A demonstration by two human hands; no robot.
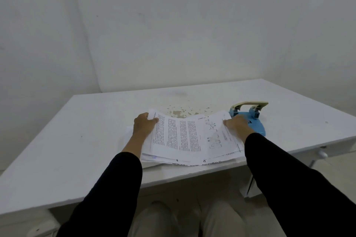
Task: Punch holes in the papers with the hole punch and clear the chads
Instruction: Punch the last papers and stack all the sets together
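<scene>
- Looking at the left-centre of the frame, I see the left hand (144, 124), in a black sleeve (115, 179), clasping the left edge of the white printed papers (185, 136). Its thumb is on top and its fingers are tucked under, and that edge is raised off the table.
- The papers lie mid-frame near the front edge of the white flat-topped table (67, 140). The top sheets bow, both sides up and the middle sagging, and more sheets are fanned loosely beneath.
- Behind them, at centre, I make out a brownish patch of flaked paint (180, 111) on the tabletop.
- Right of centre, the right hand (238, 124) grasps the papers' right edge with its thumb on top; its fingers are hidden from me.
- Just beyond that hand, the blue hole punch with a cream lever handle (257, 126) stands on the table with its lever raised. I cannot tell whether the papers' right edge touches it or stops just short.
</scene>
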